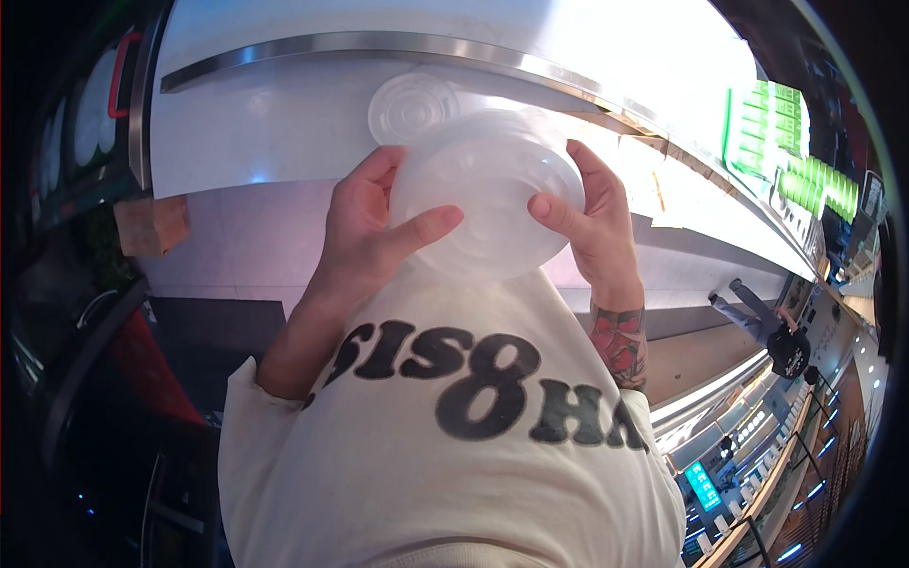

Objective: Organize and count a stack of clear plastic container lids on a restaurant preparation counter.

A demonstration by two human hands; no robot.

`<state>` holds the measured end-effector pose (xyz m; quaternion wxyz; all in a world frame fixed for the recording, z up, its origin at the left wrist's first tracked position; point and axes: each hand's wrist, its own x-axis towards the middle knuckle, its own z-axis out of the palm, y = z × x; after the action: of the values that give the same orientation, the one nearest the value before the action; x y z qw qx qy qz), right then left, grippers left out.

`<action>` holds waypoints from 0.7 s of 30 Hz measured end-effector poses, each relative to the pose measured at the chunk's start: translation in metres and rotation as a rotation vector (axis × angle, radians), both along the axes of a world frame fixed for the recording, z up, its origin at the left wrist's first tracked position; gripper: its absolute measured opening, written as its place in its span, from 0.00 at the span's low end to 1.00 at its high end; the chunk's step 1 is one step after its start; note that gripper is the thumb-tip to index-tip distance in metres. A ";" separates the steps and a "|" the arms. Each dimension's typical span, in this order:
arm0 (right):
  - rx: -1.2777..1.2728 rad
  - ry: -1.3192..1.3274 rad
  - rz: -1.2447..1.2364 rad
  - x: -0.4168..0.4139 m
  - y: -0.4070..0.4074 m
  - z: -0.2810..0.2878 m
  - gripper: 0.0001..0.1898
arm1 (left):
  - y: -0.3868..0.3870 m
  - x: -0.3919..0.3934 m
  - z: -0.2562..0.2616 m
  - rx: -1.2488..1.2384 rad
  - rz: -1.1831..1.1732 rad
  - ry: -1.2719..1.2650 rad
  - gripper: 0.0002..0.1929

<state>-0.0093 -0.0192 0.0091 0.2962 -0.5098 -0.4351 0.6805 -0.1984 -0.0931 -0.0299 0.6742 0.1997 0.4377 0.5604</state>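
Note:
A stack of round, translucent white plastic lids or shallow bowls (pixel 490 170) is held up in front of my chest. On its left rim is my left hand (pixel 376 206), thumb resting on the near face and fingers behind. My right hand (pixel 586 206) grips the opposite rim in the same way, its forearm tattooed. The layers blur together at the top, so their number cannot be told. Just beyond the stack, a clear round plastic lid (pixel 410 110) with concentric rings lies flat on the white counter (pixel 220 135), partly covered by the stack.
A raised metal strip (pixel 341 44) runs across the counter. At left are a brown cardboard box or bag (pixel 151 225) and a red handle (pixel 122 74). Stacked green items (pixel 817 186) stand at far right. Another person (pixel 774 334) is farther off to the right.

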 end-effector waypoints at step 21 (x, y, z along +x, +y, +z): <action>0.099 -0.022 0.078 0.013 -0.003 -0.008 0.35 | -0.011 0.002 -0.013 0.127 0.030 0.175 0.25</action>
<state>0.0039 -0.0220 0.0010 0.2896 -0.4845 -0.4912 0.6634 -0.1966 -0.1036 -0.0426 0.6107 0.2838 0.4615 0.5775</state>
